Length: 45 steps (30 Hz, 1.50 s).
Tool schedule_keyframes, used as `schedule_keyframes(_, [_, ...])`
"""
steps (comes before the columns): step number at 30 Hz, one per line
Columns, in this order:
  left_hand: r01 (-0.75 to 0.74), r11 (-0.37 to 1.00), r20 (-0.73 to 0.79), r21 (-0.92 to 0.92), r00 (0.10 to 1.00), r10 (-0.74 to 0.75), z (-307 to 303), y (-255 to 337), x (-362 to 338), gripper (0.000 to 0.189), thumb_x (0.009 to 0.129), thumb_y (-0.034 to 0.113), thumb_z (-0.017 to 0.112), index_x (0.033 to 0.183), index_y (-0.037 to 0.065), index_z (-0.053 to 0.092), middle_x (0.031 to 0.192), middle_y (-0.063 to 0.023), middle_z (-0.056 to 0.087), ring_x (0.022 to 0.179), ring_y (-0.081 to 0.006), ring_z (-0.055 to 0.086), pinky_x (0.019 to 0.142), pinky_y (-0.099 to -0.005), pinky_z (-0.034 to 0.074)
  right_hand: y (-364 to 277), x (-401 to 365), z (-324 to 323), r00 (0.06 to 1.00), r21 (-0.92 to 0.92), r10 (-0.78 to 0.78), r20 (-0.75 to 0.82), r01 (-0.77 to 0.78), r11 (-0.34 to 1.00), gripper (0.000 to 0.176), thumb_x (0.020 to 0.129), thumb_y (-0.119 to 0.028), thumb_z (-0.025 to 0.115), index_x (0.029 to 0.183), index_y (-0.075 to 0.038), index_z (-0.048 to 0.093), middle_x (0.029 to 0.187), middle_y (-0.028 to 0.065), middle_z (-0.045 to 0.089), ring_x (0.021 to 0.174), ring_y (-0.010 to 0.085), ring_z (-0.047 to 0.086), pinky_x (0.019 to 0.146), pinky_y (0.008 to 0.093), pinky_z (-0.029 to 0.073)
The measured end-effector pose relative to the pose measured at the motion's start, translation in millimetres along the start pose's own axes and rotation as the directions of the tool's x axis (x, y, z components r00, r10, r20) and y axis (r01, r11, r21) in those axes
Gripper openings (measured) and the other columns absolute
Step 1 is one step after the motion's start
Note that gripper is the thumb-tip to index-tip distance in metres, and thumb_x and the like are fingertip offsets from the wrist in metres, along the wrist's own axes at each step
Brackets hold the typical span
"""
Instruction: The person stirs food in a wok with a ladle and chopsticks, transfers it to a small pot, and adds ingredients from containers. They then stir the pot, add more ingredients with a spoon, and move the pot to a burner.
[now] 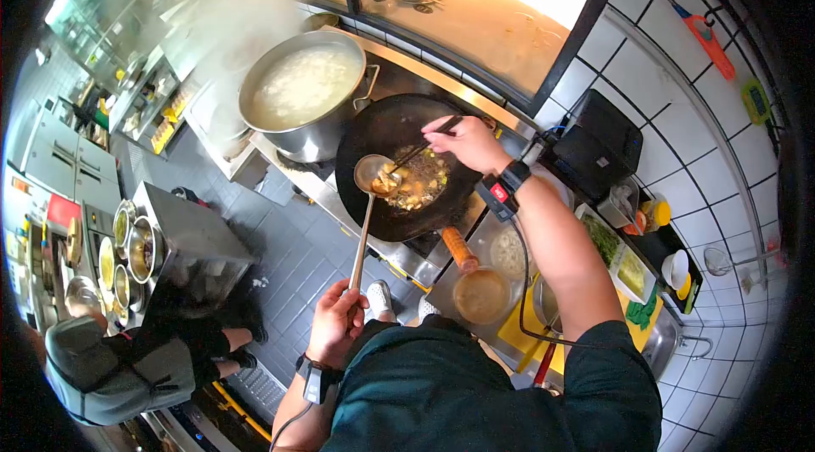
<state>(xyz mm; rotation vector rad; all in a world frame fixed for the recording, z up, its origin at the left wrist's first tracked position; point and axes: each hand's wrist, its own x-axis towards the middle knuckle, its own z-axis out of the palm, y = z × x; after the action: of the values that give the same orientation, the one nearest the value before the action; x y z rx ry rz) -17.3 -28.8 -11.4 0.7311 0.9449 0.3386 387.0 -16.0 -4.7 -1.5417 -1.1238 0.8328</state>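
My left hand (337, 323) is closed around the long handle of a metal ladle (362, 240). The ladle's bowl hangs over the left part of a black wok (367, 131) and has pieces of food in it. In my right hand (465, 145) are dark chopsticks (414, 153), their tips at the food in the ladle. Chopped food (424, 185) with brown and yellow bits and some liquid lies in the wok's bottom. The wok's wooden handle (459, 250) points toward me, touched by neither hand.
A large steaming pot (293, 140) of whitish liquid stands left of the wok. At right are a brownish bowl (481, 295), a yellow board (516, 333) and a tray of greens (632, 274). Another person (119, 367) stands at lower left by a counter (199, 231) holding several metal bowls.
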Motion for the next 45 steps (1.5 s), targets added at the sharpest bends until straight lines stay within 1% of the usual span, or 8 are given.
schedule_keyframes(6, [0.011,0.996,-0.003,-0.091,1.0,-0.011,6,6,-3,0.028,0.099,0.012,0.052,0.123,-0.002,0.05,0.079,-0.0086,0.061,0.048,-0.0088,0.047,0.035,-0.0205,0.032,46,15,1,0.988,-0.232,-0.095,-0.118,0.066,0.971,0.019,0.089,-0.016,0.067,0.102,-0.006,0.074,0.079,0.0108,0.073,0.069,0.0179,0.069,0.068,0.0307,0.054])
schedule_keyframes(10, [-0.034,0.996,-0.011,-0.081,0.999,0.033,0,14,-8,0.027,0.1,0.01,0.05,0.124,-0.001,0.05,0.08,-0.0103,0.061,0.046,-0.0091,0.047,0.035,-0.0205,0.033,73,15,14,0.997,-0.186,0.035,-0.074,-0.049,0.981,0.018,0.088,-0.017,0.067,0.1,-0.006,0.074,0.077,0.0105,0.072,0.069,0.0185,0.069,0.067,0.0331,0.054])
schedule_keyframes(21, [-0.052,0.992,-0.008,-0.116,0.999,0.052,-8,10,-11,0.022,0.1,0.009,0.05,0.121,0.003,0.052,0.079,-0.012,0.062,0.045,-0.0103,0.048,0.035,-0.0215,0.034,63,9,20,0.985,-0.346,-0.024,-0.169,-0.037,0.937,0.016,0.088,-0.02,0.068,0.097,-0.009,0.074,0.082,0.0138,0.072,0.071,0.0276,0.068,0.069,0.0374,0.053])
schedule_keyframes(30, [-0.066,0.993,-0.038,-0.102,0.997,0.062,-4,18,-18,0.025,0.1,0.009,0.051,0.124,0.002,0.052,0.08,-0.0121,0.063,0.045,-0.0097,0.049,0.035,-0.0209,0.034,36,13,41,0.999,-0.442,0.028,-0.029,-0.038,0.896,0.016,0.089,-0.021,0.068,0.099,-0.01,0.074,0.083,0.0162,0.07,0.078,0.0305,0.067,0.073,0.0396,0.053])
schedule_keyframes(33, [-0.08,0.99,-0.03,-0.113,0.997,0.077,-6,17,-21,0.025,0.1,0.008,0.051,0.124,0.002,0.052,0.08,-0.0122,0.063,0.045,-0.0096,0.049,0.035,-0.0207,0.034,58,22,38,0.99,-0.478,-0.127,-0.053,0.087,0.874,0.016,0.089,-0.022,0.067,0.096,-0.01,0.073,0.085,0.0165,0.07,0.078,0.0334,0.067,0.074,0.0404,0.053])
schedule_keyframes(38, [-0.06,0.993,-0.023,-0.097,0.998,0.058,-10,12,-17,0.028,0.1,0.009,0.051,0.127,0.001,0.05,0.081,-0.0117,0.063,0.046,-0.0096,0.049,0.036,-0.0215,0.035,65,16,20,0.981,-0.433,-0.11,-0.158,0.031,0.901,0.016,0.086,-0.022,0.068,0.092,-0.009,0.073,0.085,0.0168,0.07,0.082,0.0355,0.068,0.072,0.0419,0.053])
schedule_keyframes(42, [-0.048,0.998,-0.043,-0.044,0.998,0.047,-6,8,-12,0.032,0.1,0.012,0.052,0.129,0.0,0.048,0.08,-0.0103,0.062,0.049,-0.0098,0.049,0.037,-0.0207,0.033,32,8,12,0.984,-0.188,-0.1,-0.149,0.071,0.98,0.016,0.092,-0.018,0.066,0.095,-0.003,0.072,0.076,0.0083,0.07,0.069,0.0123,0.069,0.066,0.0272,0.053])
schedule_keyframes(45, [-0.009,0.998,-0.038,-0.067,0.999,0.006,-4,5,-4,0.031,0.1,0.013,0.052,0.128,0.0,0.049,0.08,-0.0101,0.062,0.049,-0.0098,0.048,0.036,-0.0205,0.033,-5,2,16,1.0,0.061,-0.007,-0.006,0.007,0.998,0.019,0.094,-0.013,0.066,0.105,0.002,0.071,0.09,0.0076,0.073,0.079,0.0123,0.069,0.074,0.0271,0.057])
